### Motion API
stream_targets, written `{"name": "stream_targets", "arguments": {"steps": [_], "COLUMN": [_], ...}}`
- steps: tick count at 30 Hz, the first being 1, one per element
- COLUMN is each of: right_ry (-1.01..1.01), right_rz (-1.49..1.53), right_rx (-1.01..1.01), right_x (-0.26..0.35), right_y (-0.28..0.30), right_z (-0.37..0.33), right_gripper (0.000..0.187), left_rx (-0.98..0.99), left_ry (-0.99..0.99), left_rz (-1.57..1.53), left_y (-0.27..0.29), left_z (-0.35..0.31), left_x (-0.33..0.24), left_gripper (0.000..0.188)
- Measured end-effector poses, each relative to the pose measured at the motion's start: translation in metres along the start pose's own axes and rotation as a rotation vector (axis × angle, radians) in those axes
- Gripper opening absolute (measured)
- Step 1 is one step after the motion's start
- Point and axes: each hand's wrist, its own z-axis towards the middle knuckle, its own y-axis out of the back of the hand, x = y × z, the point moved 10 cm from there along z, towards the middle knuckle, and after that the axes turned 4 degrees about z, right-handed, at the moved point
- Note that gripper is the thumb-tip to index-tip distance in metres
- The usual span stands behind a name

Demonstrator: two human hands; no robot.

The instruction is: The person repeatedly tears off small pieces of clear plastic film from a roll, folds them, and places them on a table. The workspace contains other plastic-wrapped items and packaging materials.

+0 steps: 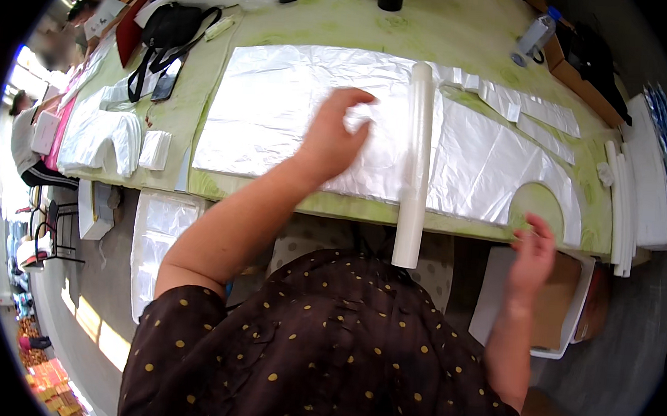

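Observation:
A large sheet of thin white plastic film [278,111] lies flat on the table, with a rounded notch and narrow strips at its right end. Across it rests a long pale tube [416,152], whose near end juts past the table's front edge. My left hand [337,135] hovers over the film left of the tube, thumb and forefinger apart with nothing between them. By the front edge, close to the rounded notch, is my right hand [533,257], its fingers loosely bent and apart, holding nothing I can see.
The table [315,21] has a green patterned cover. At the left lie a black bag [172,30], a phone [166,80] and folded white film [106,142]. A bottle [537,33], a cardboard box [589,91] and white tubes [619,212] stand or lie right. Other people sit far left.

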Motion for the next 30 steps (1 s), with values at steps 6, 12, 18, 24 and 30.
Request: {"name": "stream_targets", "arguments": {"steps": [6, 12, 18, 24, 30], "right_ry": [0.582, 0.717, 0.72, 0.712, 0.735], "right_rz": [-0.211, -0.217, -0.315, -0.37, -0.678], "right_rx": [0.533, 0.708, 0.711, 0.43, 0.302], "right_x": [0.076, 0.094, 0.104, 0.096, 0.08], "right_y": [-0.145, -0.189, -0.195, -0.168, -0.208], "right_z": [-0.065, -0.075, -0.082, -0.055, -0.007], "right_gripper": [0.036, 0.038, 0.037, 0.034, 0.047], "left_rx": [0.278, 0.393, 0.288, 0.291, 0.4], "left_ry": [-0.12, -0.139, -0.481, -0.471, -0.277], "left_rz": [0.32, 0.456, 0.253, 0.236, 0.181], "left_y": [-0.071, -0.073, -0.043, -0.041, -0.042], "left_z": [-0.02, -0.016, 0.009, 0.006, -0.018], "left_x": [-0.024, -0.019, -0.073, -0.051, -0.026], "left_gripper": [0.038, 0.035, 0.035, 0.025, 0.039]}}
